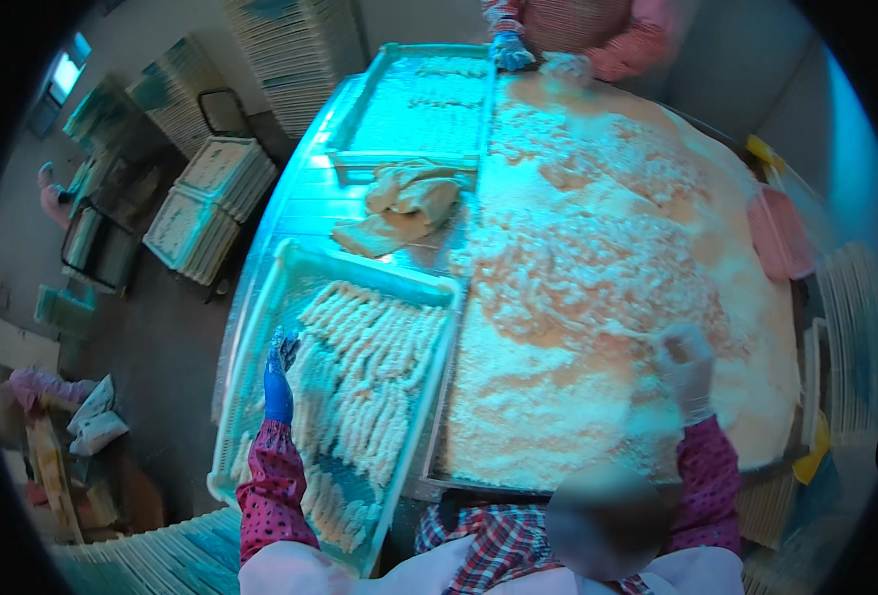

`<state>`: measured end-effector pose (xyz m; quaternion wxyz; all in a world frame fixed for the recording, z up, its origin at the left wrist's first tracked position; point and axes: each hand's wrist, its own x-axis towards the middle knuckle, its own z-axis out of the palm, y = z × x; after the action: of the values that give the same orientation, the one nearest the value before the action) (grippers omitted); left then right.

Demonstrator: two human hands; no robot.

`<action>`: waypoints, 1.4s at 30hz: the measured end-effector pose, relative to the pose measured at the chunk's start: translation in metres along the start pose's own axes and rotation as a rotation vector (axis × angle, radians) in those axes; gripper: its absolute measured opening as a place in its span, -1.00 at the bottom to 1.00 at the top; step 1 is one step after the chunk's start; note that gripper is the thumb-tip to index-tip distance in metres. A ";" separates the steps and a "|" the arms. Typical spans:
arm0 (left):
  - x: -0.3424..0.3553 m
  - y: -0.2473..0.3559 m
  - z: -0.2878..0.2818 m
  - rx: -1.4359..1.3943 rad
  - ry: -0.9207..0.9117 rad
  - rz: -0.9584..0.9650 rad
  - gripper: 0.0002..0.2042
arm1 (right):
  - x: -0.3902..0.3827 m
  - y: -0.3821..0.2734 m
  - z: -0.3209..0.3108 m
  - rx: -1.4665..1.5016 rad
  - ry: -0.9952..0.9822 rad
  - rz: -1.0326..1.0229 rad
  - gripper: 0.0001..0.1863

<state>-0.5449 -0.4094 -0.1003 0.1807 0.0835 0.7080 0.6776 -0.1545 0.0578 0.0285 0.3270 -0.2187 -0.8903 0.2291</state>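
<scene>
My left hand (278, 382), in a blue glove dusted at the fingertips, is over the left side of a pale green tray (229, 436). Its fingers point forward and look apart, with nothing visible in them. Rows of breaded strips (369, 337) lie in that tray, with a shorter row near its front end. My right hand (687, 367), in a whitish glove, is low over a wide bed of pale crumbs (548, 407). Blur and crumbs obscure its fingers, so any grip is unclear. Ahead of it spreads a heap of crumb-coated pieces (597, 268).
A crumpled tan cloth (409, 203) lies between my tray and a second filled tray (409, 109). Across the table stands a person with a blue-gloved hand (510, 52). A pink basket (781, 233) is at the right rim. Stacked trays (206, 208) stand on the left floor.
</scene>
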 end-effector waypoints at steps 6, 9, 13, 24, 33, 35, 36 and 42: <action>-0.080 0.038 0.165 0.510 -0.450 0.607 -0.45 | -0.053 0.035 -0.005 -0.187 -0.098 0.187 -0.73; -0.119 0.040 0.252 0.657 -0.623 0.643 -0.39 | -0.033 0.010 0.021 -0.236 0.013 0.041 -0.72; -0.146 0.026 0.311 0.797 -0.725 0.799 -0.37 | -0.032 0.023 0.064 -0.358 -0.118 0.008 -0.74; -0.161 0.015 0.312 0.800 -0.464 0.620 -0.43 | -0.135 0.039 -0.004 0.050 -0.175 0.241 -0.63; -0.205 -0.001 0.450 0.814 -0.774 0.810 -0.40 | -0.080 0.049 0.051 0.112 0.198 0.557 -0.69; -0.207 0.018 0.441 0.703 -0.747 0.787 -0.41 | -0.081 0.057 0.053 0.422 0.293 0.720 -0.79; -0.202 0.029 0.424 0.645 -0.712 0.797 -0.41 | -0.075 0.049 0.041 0.625 0.342 0.760 -0.84; -0.162 0.011 0.335 0.466 -0.430 0.541 -0.49 | -0.049 -0.001 -0.016 0.866 0.383 0.487 -0.92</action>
<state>-0.2739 -0.1562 -0.0716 0.1162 0.4449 0.7411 0.4892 -0.1105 0.0345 0.0164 0.4815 -0.3017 -0.5620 0.6011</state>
